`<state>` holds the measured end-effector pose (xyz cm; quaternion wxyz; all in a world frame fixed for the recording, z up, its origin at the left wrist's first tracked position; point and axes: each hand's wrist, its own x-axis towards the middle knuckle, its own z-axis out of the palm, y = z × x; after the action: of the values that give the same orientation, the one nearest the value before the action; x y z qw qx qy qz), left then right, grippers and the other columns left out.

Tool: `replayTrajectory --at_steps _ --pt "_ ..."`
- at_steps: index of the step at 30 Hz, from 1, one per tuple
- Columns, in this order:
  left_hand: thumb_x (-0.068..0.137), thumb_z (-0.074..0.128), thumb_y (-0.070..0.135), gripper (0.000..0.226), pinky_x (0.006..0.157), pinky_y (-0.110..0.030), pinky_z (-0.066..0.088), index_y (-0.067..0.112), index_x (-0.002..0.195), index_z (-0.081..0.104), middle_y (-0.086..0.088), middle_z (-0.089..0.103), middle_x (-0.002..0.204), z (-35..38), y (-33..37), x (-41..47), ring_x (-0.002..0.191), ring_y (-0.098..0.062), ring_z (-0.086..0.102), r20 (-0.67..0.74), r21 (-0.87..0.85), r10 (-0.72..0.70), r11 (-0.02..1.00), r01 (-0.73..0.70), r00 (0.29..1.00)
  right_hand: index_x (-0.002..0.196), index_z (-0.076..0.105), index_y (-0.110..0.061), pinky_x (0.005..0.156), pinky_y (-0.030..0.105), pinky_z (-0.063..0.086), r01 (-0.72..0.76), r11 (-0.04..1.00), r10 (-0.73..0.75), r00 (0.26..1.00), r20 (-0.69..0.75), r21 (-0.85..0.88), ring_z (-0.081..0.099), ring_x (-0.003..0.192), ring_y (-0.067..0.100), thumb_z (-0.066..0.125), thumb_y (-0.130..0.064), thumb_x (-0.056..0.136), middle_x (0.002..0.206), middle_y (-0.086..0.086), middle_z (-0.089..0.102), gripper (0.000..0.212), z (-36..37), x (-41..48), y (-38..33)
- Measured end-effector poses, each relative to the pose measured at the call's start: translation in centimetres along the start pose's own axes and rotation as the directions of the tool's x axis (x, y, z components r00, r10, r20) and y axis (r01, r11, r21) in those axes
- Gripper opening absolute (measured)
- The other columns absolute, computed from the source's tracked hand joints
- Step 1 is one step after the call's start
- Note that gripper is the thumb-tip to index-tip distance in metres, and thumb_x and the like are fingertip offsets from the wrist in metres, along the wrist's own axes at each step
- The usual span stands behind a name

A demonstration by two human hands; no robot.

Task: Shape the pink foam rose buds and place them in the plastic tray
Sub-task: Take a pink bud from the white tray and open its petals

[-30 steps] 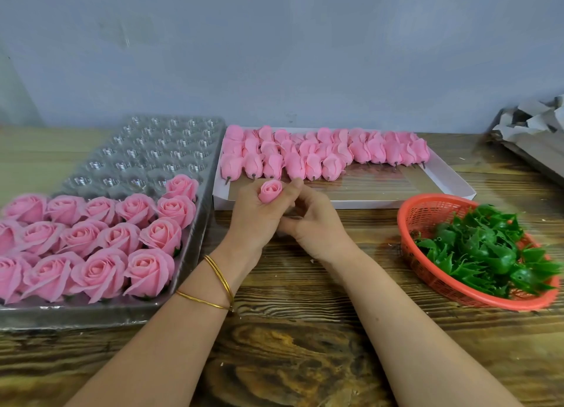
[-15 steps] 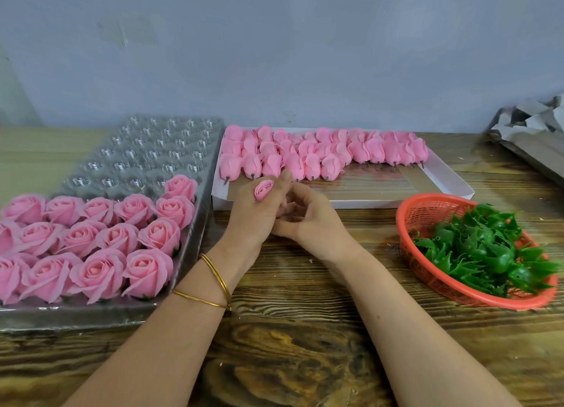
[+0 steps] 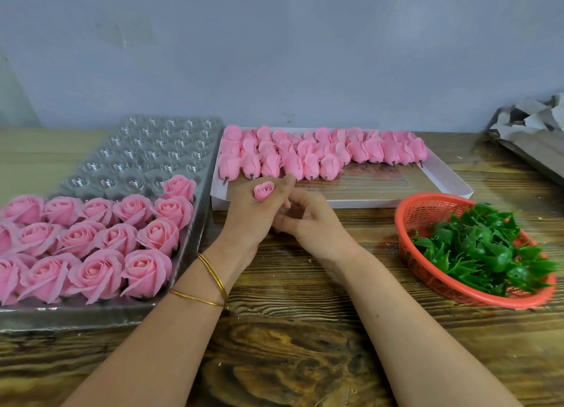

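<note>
Item one: left hand [image 3: 250, 217], fingers curled round a pink rose bud [image 3: 264, 190], held in front of the white box [image 3: 366, 203]. Right hand [image 3: 314, 223], fingers curled against it; I cannot tell their hold. Plastic tray [image 3: 171, 144] lies left, part-filled with shaped roses [image 3: 91, 242].

Just in front of the white box [image 3: 366, 203] of unshaped buds [image 3: 305, 158], our left hand [image 3: 250, 220] grips one pink bud [image 3: 264, 190], its top showing above the fingers. Our right hand [image 3: 314, 226] touches the left, fingers curled. Left of the box lies the plastic tray [image 3: 146, 159], its near rows holding open roses [image 3: 91, 242]. Right of the box sits an orange basket [image 3: 427, 213] of green leaves [image 3: 476, 248].
</note>
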<state>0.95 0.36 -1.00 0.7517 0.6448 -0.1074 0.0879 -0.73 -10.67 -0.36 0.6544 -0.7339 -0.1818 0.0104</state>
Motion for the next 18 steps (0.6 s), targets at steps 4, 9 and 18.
replayTrajectory --at_steps 4,9,18 --pt "0.076 0.063 0.047 0.041 0.059 -0.015 0.048 0.018 0.049 0.052 0.006 0.049 0.05 0.14 -0.04 -0.01 0.055 -0.005 0.053 -0.023 -0.018 0.008 1.0 -0.009 1.0 0.097 0.063 0.002 0.077 0.027 0.049 -0.027 0.999 0.027 0.999 -0.018 0.028 0.057 0.077 0.014 0.064 0.013 0.083 0.079 0.007 0.06 0.018 -0.09 -0.15 -0.35" --pt "0.079 0.06 0.052 0.045 0.07 -0.031 0.049 0.023 0.048 0.05 -0.013 0.045 0.061 0.33 0.08 -0.12 0.066 -0.022 0.05 -0.015 -0.045 -0.031 0.999 0.03 0.999 0.1 0.059 -0.005 0.072 0.02 0.05 -0.019 1.0 0.019 0.996 -0.085 0.004 0.058 0.072 0.01 0.072 0.015 0.074 0.081 0.004 0.059 0.035 0.26 0.0 -0.4" --pt "0.072 0.069 0.045 0.033 0.066 -0.029 0.054 0.016 0.087 0.074 0.003 0.061 0.065 -0.12 -0.18 -0.02 0.072 -0.015 0.061 0.013 -0.037 -0.07 0.997 0.07 0.997 0.098 0.065 0.009 0.075 0.023 0.052 -0.003 1.0 0.0 0.994 -0.109 -0.031 0.061 0.072 0.003 0.066 0.019 0.076 0.078 0.0 0.064 0.024 0.18 -0.1 -0.6"
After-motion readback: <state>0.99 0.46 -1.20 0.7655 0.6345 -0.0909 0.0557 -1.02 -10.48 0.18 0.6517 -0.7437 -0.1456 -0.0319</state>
